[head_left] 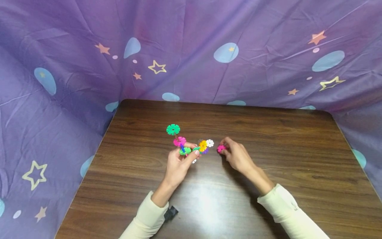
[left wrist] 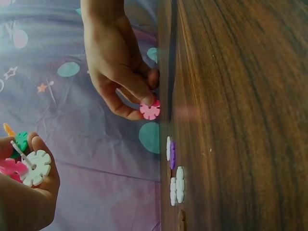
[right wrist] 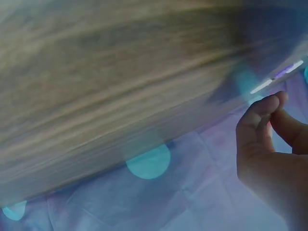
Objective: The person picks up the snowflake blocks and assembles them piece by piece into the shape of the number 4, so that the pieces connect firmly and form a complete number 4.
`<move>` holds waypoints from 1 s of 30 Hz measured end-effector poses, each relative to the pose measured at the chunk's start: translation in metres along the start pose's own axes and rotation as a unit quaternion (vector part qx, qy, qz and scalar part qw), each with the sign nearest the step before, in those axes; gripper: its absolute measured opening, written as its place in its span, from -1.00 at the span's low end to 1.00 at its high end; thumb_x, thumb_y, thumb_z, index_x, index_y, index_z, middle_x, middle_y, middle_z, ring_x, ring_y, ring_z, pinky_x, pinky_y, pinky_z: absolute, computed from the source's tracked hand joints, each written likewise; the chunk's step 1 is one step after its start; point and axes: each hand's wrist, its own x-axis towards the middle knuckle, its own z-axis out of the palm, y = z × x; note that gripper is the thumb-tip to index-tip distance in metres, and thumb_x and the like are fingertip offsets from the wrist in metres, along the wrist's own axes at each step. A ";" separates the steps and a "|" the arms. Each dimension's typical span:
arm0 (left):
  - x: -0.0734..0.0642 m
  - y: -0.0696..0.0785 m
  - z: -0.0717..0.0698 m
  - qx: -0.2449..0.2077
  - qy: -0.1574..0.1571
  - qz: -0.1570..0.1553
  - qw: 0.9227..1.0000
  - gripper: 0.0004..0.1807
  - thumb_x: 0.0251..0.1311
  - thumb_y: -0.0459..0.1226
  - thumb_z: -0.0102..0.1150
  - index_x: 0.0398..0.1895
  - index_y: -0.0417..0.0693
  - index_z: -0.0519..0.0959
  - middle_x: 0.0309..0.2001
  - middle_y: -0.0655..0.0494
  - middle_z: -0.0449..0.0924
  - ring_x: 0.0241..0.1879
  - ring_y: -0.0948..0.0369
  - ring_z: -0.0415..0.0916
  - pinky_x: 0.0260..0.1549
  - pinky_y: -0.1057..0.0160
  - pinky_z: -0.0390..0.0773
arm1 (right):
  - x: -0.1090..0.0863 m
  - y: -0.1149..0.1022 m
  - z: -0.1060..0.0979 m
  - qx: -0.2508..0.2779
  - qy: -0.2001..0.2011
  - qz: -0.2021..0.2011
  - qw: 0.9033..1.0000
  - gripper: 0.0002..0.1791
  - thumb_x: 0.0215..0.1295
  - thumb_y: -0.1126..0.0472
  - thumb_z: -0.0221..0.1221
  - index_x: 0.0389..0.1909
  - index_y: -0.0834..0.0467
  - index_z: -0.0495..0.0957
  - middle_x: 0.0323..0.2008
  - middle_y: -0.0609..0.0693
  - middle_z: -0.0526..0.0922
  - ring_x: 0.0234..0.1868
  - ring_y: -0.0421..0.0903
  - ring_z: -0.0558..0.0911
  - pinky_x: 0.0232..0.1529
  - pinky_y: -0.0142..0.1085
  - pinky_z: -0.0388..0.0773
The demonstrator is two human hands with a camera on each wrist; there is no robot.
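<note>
My left hand (head_left: 176, 167) holds a joined chain of notched plastic discs, with a green disc (head_left: 173, 129) at its top, a pink disc (head_left: 179, 141) below that and an orange disc (head_left: 203, 145) at the right. In the left wrist view, a white disc (left wrist: 36, 168) on this chain shows beside the fingers. To the right, my right hand (head_left: 238, 156) pinches a single pink disc (head_left: 221, 148) between thumb and fingertips, just above the tabletop. The two hands are apart. Fingers hide most of that pink disc in the right wrist view.
Several loose discs lie on the wooden table (head_left: 143, 132), among them a white disc (head_left: 210, 143), a purple disc (left wrist: 173, 155) and a brown disc (left wrist: 181, 221). A black object (head_left: 171, 213) is by the left sleeve. A purple patterned cloth (head_left: 185, 43) hangs behind the table.
</note>
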 end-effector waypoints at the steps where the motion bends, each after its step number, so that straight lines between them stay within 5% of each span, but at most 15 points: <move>1: 0.000 0.000 0.000 -0.002 -0.001 0.000 1.000 -0.83 0.23 -0.52 0.25 -0.14 -0.47 0.59 -0.15 -0.42 0.65 -0.32 0.32 0.68 -0.21 0.23 0.77 | -0.001 -0.002 0.000 0.001 0.000 -0.001 1.000 -0.75 0.34 0.40 0.25 0.01 0.20 0.57 -0.15 0.17 0.79 -0.33 -0.02 0.75 -0.12 -0.01 0.75; 9: 0.000 -0.001 -0.001 0.001 -0.002 0.003 1.000 -0.83 0.21 -0.52 0.25 -0.15 -0.47 0.59 -0.14 -0.43 0.65 -0.32 0.36 0.67 -0.23 0.29 0.75 | -0.007 -0.016 -0.004 -0.003 0.020 -0.019 1.000 -0.76 0.35 0.39 0.26 0.00 0.18 0.59 -0.19 0.13 0.79 -0.22 0.04 0.75 -0.15 -0.02 0.74; 13: 0.000 -0.001 -0.001 0.004 0.001 -0.001 1.000 -0.83 0.20 -0.53 0.26 -0.16 -0.47 0.59 -0.14 -0.41 0.66 -0.32 0.36 0.67 -0.22 0.21 0.76 | -0.009 -0.025 -0.010 0.000 0.031 -0.026 0.999 -0.78 0.35 0.38 0.26 -0.02 0.16 0.58 -0.23 0.09 0.78 -0.30 -0.05 0.71 -0.26 -0.13 0.70; 19: 0.000 -0.001 0.000 0.005 0.004 -0.001 1.000 -0.83 0.18 -0.52 0.28 -0.17 -0.46 0.60 -0.19 -0.42 0.65 -0.32 0.36 0.65 -0.26 0.39 0.67 | -0.011 -0.036 -0.017 0.006 0.044 -0.034 0.998 -0.80 0.38 0.36 0.25 -0.03 0.13 0.58 -0.28 0.02 0.77 -0.38 -0.18 0.64 -0.34 -0.26 0.62; 30: -0.001 -0.001 0.000 -0.003 0.009 -0.002 1.000 -0.84 0.18 -0.53 0.28 -0.19 -0.47 0.60 -0.23 -0.41 0.65 -0.34 0.36 0.64 -0.29 0.44 0.64 | -0.015 -0.048 -0.026 0.026 0.054 -0.036 0.998 -0.82 0.43 0.30 0.24 0.00 0.12 0.57 -0.31 0.05 0.76 -0.47 -0.22 0.60 -0.42 -0.37 0.59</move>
